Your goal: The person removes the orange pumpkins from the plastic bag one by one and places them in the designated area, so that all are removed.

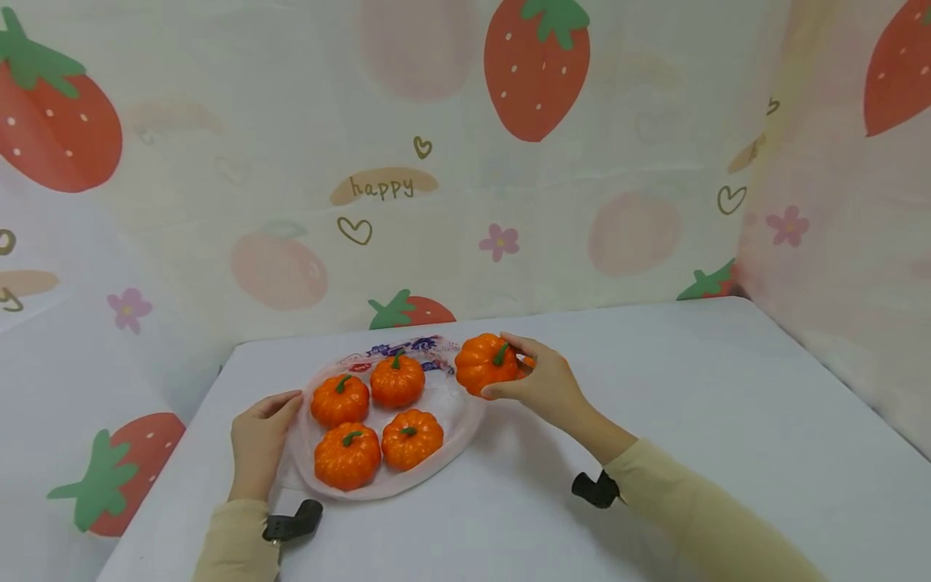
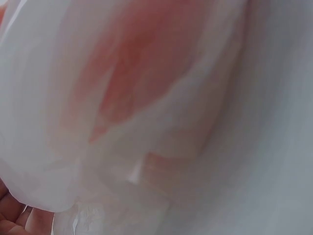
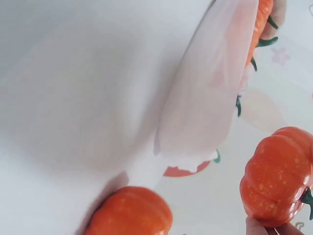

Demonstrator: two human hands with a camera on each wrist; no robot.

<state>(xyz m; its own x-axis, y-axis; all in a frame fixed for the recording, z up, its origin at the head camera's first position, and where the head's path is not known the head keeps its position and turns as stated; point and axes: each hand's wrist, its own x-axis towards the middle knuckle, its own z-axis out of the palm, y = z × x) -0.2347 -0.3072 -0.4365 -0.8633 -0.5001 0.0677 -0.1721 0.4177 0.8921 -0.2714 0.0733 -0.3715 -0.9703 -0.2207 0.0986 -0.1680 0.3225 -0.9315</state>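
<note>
A pale plastic bag (image 1: 458, 436) lies spread wide, its mouth facing up, with several small orange pumpkins (image 1: 347, 455) inside. My left hand (image 1: 259, 436) pinches the bag's left rim between thumb and fingers. In the left wrist view those fingers (image 2: 12, 215) show at the lower left, beside the translucent film. My right hand (image 1: 545, 388) holds another pumpkin (image 1: 482, 364) at the bag's right rim, thumb below and fingers above, its green stem facing the hand. The right wrist view shows this held pumpkin (image 3: 279, 174) raised beside the bag (image 3: 200, 103).
One more pumpkin (image 3: 131, 213) sits on the white table (image 1: 727, 420) outside the bag, mostly hidden behind my right hand in the head view. A strawberry-print cloth (image 1: 545, 178) hangs behind the table and at its sides.
</note>
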